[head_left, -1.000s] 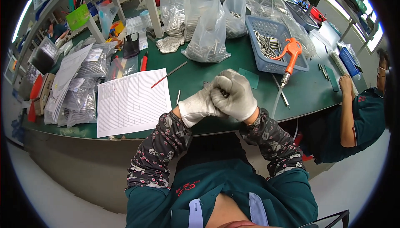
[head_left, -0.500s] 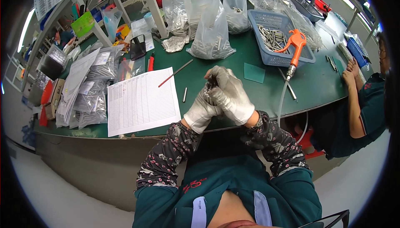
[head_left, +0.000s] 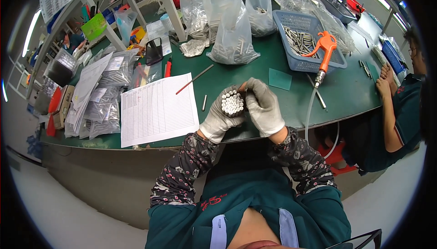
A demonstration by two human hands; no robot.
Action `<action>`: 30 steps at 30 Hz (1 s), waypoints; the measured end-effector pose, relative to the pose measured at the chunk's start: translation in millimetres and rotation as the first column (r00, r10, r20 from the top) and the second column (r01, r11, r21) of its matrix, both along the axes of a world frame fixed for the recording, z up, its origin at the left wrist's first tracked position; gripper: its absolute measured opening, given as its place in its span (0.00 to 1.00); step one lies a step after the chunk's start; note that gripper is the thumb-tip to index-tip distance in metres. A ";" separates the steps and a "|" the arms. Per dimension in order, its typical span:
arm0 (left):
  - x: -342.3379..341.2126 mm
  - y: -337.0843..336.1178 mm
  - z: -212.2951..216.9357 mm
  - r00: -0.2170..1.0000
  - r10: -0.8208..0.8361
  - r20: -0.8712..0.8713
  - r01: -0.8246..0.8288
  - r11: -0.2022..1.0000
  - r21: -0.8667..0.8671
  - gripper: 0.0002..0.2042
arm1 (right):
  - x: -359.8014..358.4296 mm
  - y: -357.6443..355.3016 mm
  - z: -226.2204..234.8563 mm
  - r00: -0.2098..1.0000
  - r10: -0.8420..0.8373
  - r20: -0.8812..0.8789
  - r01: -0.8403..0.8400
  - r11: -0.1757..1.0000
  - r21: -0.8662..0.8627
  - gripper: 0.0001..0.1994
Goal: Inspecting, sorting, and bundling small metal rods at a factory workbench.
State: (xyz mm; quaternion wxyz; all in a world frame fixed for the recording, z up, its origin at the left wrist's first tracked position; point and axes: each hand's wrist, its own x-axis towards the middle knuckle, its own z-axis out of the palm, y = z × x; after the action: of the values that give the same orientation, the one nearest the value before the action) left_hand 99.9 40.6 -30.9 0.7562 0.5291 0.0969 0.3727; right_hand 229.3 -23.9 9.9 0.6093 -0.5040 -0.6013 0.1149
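Observation:
A tight bundle of metal pins (head_left: pixel 232 103) stands in my gloved left hand (head_left: pixel 217 120), whose fingers wrap round it. Its round, shiny ends face up toward me. My right hand (head_left: pixel 265 108), in the same kind of whitish glove with bare fingertips, is closed against the bundle's right side; its inner fingers are partly hidden. A single metal pin (head_left: pixel 204 102) lies on the green table (head_left: pixel 182 65) left of my hands. Beyond it a thin red and grey rod (head_left: pixel 195 80) rests partly on a printed sheet (head_left: pixel 159 112).
A blue basket of metal pins (head_left: pixel 339 62) holds an orange air gun (head_left: pixel 324 51) on its rim, its hose trailing down. Clear bags of pins (head_left: pixel 233 44) stand at the back. Bagged parts (head_left: pixel 102 112) lie left. A green square (head_left: pixel 279 79) lies ahead; a co-worker (head_left: pixel 396 108) sits right.
My hands have parted slightly and the bundle is turned so its ends face up. The right hand has moved from over the bundle to its right side.

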 end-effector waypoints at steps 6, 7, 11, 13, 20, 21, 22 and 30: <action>6.1 -3.6 -2.0 0.999 -0.049 0.017 0.048 0.998 0.026 0.37 | -3.4 -2.2 8.2 0.939 -0.264 0.221 0.224 0.956 0.191 0.09; 6.2 -1.4 -8.7 1.000 -0.027 0.004 0.027 0.995 0.093 0.37 | -3.4 -0.6 8.4 0.921 -0.323 0.219 0.276 0.936 0.218 0.09; 9.5 3.3 -19.8 0.999 -0.042 -0.030 0.044 0.994 0.095 0.38 | 3.6 13.8 -2.6 0.912 -0.385 0.138 0.341 0.903 0.261 0.10; 7.1 5.1 -20.9 0.998 -0.031 -0.053 0.036 0.994 0.105 0.39 | 4.4 20.9 -5.5 0.936 -0.348 0.042 0.328 0.912 0.247 0.09; 2.4 4.9 -12.2 0.990 -0.091 -0.106 0.088 0.996 -0.027 0.37 | 46.8 30.0 18.7 0.789 -0.541 0.293 0.484 0.839 0.247 0.09; 2.4 4.7 -12.6 0.990 -0.092 -0.104 0.090 0.996 -0.026 0.37 | 47.3 25.3 18.3 0.809 -0.378 0.451 0.422 0.907 0.002 0.14; 1.8 4.4 -13.6 0.993 -0.068 -0.101 0.065 0.997 -0.032 0.36 | 45.3 25.0 13.3 0.784 -0.248 0.569 0.348 0.935 -0.072 0.17; 0.2 6.9 -11.9 0.994 -0.007 -0.108 0.005 1.000 -0.019 0.35 | 54.7 14.9 -9.6 0.649 0.185 0.738 0.173 0.909 -0.379 0.29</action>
State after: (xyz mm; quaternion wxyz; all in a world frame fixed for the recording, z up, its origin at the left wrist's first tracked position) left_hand 100.1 47.5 -42.7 0.7558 0.5418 0.1392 0.3403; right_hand 284.0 -9.0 0.3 0.1779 -0.6207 -0.7633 0.0205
